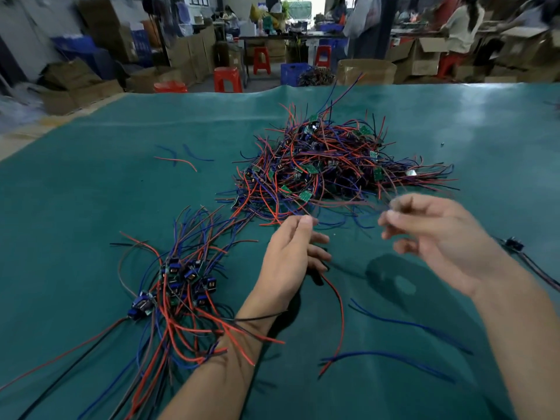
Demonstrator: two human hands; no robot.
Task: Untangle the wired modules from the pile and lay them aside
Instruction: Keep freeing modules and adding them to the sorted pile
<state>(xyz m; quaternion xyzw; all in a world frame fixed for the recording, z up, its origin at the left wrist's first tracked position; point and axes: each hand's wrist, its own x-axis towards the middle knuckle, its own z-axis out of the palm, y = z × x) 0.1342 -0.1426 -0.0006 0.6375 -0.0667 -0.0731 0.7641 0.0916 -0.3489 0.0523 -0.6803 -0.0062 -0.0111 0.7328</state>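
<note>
Wired modules lie in two groups on the green table mat (91, 189). I see the big tangled pile (327, 168) of red, blue and dark wires with small green boards heaped ahead of me, toward the middle right of the mat. The sorted group (178, 286) sits at my near left, its blue-capped modules clustered together and their wires fanned out toward me and away.

My left hand (291, 256) hovers between the two groups, just at the near edge of the pile. Its thumb and forefinger are pressed together at the tips, and a red wire (336, 316) trails from under the hand toward me; I cannot tell whether the pinch actually holds a strand. A dark wire lies across that forearm.

My right hand (439, 234) is raised at the near right edge of the pile, blurred. Its fingers are curled with thumb near forefinger, and thin wires run from the pile up to the fingertips, so it appears to pinch them.

Loose blue wires (409, 338) lie on the mat close to me. One more dark module (513, 244) with its leads rests at the far right.
</note>
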